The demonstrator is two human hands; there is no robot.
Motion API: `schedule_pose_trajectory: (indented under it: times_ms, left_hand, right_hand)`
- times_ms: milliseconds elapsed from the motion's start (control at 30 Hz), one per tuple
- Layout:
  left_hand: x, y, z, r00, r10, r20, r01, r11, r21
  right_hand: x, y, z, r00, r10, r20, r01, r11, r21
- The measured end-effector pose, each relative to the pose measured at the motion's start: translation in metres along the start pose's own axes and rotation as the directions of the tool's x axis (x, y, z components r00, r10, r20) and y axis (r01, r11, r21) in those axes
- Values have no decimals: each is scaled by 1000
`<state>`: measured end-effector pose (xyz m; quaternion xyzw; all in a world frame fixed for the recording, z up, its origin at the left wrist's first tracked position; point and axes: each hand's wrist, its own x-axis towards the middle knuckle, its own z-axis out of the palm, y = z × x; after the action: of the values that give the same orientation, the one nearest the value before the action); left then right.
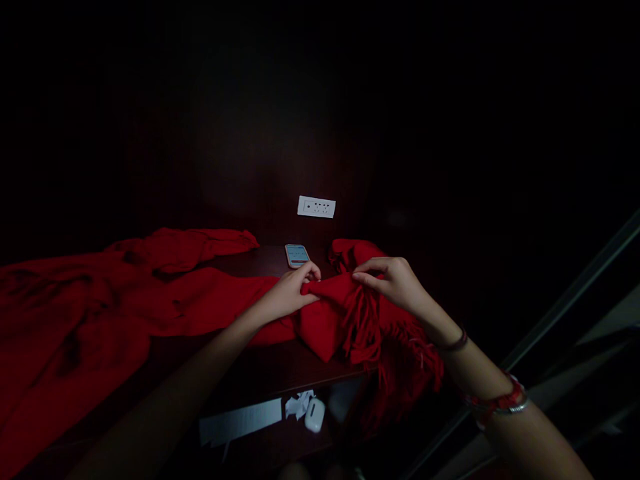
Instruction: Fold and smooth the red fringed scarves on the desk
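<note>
A long red scarf (220, 300) with fringed ends stretches across a dark wooden surface, bunched up at the left. My left hand (295, 291) pinches a fold of it near the middle. At the scarf's fringed end, my right hand (395, 283) grips the edge between thumb and fingers. The fabric between both hands is slightly raised. Below my right hand, the fringe (363, 327) hangs in loose strands, and more of it drops over the front edge. Just behind my left hand lies a phone (297, 256) with its screen lit.
A white wall socket (317, 207) sits on the dark back panel. On a lower level in front are papers (243, 421), a crumpled tissue (299, 404) and a white earphone case (315, 415). A pale diagonal rail (565, 293) runs along the right. Much of the surroundings is too dark to make out.
</note>
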<state>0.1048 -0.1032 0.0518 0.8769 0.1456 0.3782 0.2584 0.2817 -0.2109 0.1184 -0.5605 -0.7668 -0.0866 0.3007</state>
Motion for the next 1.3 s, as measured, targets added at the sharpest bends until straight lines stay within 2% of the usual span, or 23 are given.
schedule_pose_trajectory:
  times_ms: [100, 233, 367, 467, 567, 767, 867, 933, 1067, 1200, 1300]
  left_hand:
    - [2, 6, -7, 1000, -15, 19, 13, 998, 63]
    - [7, 3, -25, 997, 21, 68, -32, 985, 171]
    - [13, 6, -34, 998, 50, 23, -54, 957, 286]
    - [15, 20, -24, 994, 107, -24, -97, 957, 272]
    - [19, 40, -4, 988, 152, -14, -145, 966, 212]
    - [25, 71, 37, 988, 100, -121, -80, 984, 157]
    - [31, 79, 43, 973, 91, -213, -45, 976, 212]
    - [38, 81, 37, 966, 66, -249, -5, 971, 238]
    - [49, 79, 8, 952, 64, -299, 6, 973, 230]
    - [52, 71, -13, 979, 5, -205, 41, 974, 221]
    - [51, 68, -20, 978, -42, -203, 85, 974, 208]
  right_hand:
    - [1, -1, -22, 1000, -8, -4, 8, 998, -55]
    - [3, 9, -49, 1000, 19, -19, -21, 994, -108]
    - [9, 23, -61, 999, 10, 35, -6, 995, -98]
    - [17, 28, -62, 999, 24, 31, -22, 997, -72]
    - [24, 24, -64, 1000, 23, 14, -22, 998, -61]
    - [30, 10, -77, 998, -50, 38, 55, 986, -156]
    - [34, 7, -89, 995, -82, 60, 93, 973, -212]
    - [37, 4, -98, 988, -121, 95, 142, 956, -255]
    - [41, 3, -110, 974, -178, 139, 217, 908, -358]
    - [45, 15, -103, 968, -173, 181, 237, 865, -443]
    - [49, 25, -97, 979, -157, 130, 201, 854, -480]
